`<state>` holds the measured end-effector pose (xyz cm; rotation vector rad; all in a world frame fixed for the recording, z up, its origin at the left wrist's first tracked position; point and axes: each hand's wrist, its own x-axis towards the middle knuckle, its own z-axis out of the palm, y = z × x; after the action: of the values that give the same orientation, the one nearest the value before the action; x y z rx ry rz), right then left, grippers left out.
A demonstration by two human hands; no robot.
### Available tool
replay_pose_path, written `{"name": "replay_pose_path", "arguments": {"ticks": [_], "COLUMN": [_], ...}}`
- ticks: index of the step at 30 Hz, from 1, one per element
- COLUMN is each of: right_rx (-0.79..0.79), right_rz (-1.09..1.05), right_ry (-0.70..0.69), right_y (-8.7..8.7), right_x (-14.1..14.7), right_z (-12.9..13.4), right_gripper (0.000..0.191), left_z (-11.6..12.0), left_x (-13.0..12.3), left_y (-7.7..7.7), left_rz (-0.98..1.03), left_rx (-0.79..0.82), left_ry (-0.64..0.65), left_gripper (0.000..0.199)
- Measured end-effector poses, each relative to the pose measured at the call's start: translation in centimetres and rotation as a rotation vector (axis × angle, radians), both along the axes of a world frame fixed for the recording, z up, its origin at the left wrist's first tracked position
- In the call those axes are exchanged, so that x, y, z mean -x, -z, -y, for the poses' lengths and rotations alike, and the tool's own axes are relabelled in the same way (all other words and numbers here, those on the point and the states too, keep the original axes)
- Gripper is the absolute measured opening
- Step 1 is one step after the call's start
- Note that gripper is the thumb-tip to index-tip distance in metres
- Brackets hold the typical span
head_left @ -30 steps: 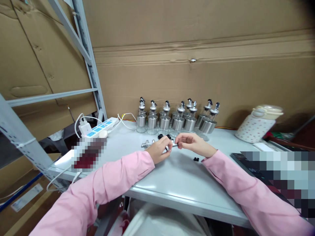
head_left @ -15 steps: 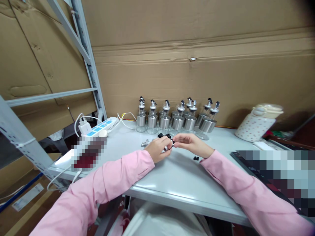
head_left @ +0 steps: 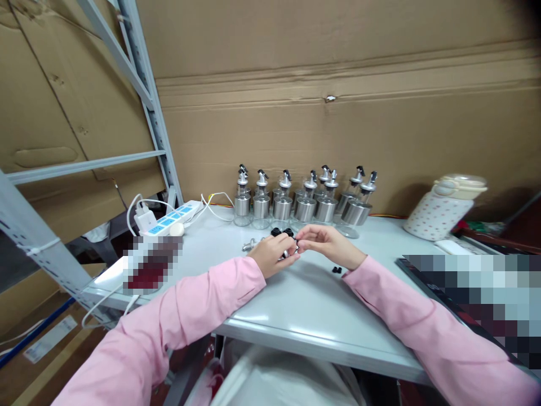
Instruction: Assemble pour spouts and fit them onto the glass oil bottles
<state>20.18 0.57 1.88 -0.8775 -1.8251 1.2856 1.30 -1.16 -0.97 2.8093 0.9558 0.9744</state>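
Over the middle of the table, my left hand is closed around a silver pourer spout, mostly covered by the fingers. My right hand meets it from the right, thumb and forefinger pinched on a small black piece at the spout's end. Just behind the hands lie black stoppers. Another silver pourer spout lies left of my left hand. Two small black caps rest below my right wrist. Glass bottles with steel sleeves, topped with pourer spouts, stand behind.
A white power strip with cables lies at the left, near the metal shelf post. On the right stand a dotted white flask and a blurred-out screen. Cardboard walls off the back.
The view has shifted very slightly. Both hands stay together at the pourer spout, with only small finger movements.
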Motion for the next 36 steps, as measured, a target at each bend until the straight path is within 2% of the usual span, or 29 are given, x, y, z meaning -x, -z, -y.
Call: {"name": "replay_pose_path", "arguments": {"ticks": [10, 28, 36], "right_rx": [-0.025, 0.07, 0.067], "right_rz": [0.051, 0.067, 0.06], "right_ry": [-0.008, 0.01, 0.018], "right_y": [-0.42, -0.57, -0.6], "right_x": [-0.03, 0.23, 0.18], "right_z": [0.23, 0.58, 0.64], "right_gripper": [0.037, 0.039, 0.04], "left_z": [-0.2, 0.73, 0.41], "left_x": [0.05, -0.45, -0.3], "left_y": [0.23, -0.48, -0.35], "left_rz": [-0.116, -0.288, -0.274], "left_rx": [-0.036, -0.022, 0.01], "left_ry": [0.04, -0.181, -0.156], "left_gripper": [0.024, 0.034, 0.034]}}
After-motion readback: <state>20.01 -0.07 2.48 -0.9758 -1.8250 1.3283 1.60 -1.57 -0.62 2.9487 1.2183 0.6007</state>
